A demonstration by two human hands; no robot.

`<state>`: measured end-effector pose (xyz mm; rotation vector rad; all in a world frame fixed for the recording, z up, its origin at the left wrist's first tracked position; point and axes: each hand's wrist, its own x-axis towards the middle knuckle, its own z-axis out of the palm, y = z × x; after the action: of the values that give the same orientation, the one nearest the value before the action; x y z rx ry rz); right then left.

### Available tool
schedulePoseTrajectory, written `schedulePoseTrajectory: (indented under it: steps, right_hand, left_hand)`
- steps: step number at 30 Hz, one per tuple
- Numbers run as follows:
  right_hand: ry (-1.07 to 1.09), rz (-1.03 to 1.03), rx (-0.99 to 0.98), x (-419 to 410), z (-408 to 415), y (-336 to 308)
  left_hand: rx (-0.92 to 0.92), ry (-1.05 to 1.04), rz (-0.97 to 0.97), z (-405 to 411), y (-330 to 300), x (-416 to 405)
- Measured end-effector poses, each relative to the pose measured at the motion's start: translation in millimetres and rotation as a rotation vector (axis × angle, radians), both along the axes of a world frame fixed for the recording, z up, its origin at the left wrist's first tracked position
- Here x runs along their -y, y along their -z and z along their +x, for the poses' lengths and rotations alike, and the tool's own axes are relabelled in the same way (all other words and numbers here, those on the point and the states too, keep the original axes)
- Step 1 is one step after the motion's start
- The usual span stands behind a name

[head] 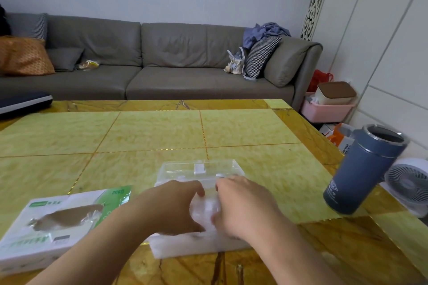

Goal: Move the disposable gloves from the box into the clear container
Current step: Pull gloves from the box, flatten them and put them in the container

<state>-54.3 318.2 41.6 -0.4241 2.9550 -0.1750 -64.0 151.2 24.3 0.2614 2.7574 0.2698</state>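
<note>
A: Both forearms converged; left hand (176,206) and right hand (240,206) curled onto gloves (203,209) between them, over clear container (199,169).
B: Box (58,222)?
A: Lay left, nearer left hand.

box (58,222) – white-green, left, flat; clear container (199,170) – open, centre; gloves (205,209) – inside

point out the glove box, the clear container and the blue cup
glove box (58,227): head view, its printed top face
clear container (199,169): head view, its raised far lid
blue cup (363,171): head view, its side wall
</note>
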Motion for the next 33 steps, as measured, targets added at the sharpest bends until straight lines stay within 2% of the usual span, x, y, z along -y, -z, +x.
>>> schedulePoseTrajectory:
  steps: [8,13,16,20,23,27,29,33]
  right_hand:
    - [0.025,0.031,0.162,6.5,-1.4,-2.4]
    - [0.075,0.05,0.279,7.1,-11.1,3.5]
    - [0.088,0.069,0.314,8.9,-12.3,3.4]
    - [0.095,0.135,0.337,12.6,-16.7,1.7]
    - [0.106,0.173,0.36,16.5,-20.8,3.1]
    - [0.108,0.175,0.385,18.6,-23.6,4.0]
    - [0.109,0.158,0.397,17.5,-23.8,4.3]
    - [0.072,0.126,0.394,15.4,-26.0,6.4]
  left_hand:
    - [0.156,-0.036,-0.046,-4.0,-0.8,-11.8]
    - [0.148,-0.021,-0.018,-2.2,-2.4,-7.5]
    - [0.065,-0.01,0.016,2.9,-4.1,3.7]
    - [-0.078,0.07,-0.094,13.3,-11.9,16.1]
    - [-0.074,0.097,-0.21,17.1,-14.7,15.6]
    - [-0.044,0.056,-0.232,15.3,-21.2,6.8]
    - [-0.103,0.051,-0.256,17.7,-26.1,-1.7]
    - [-0.273,0.076,-0.139,26.3,-26.1,-15.8]
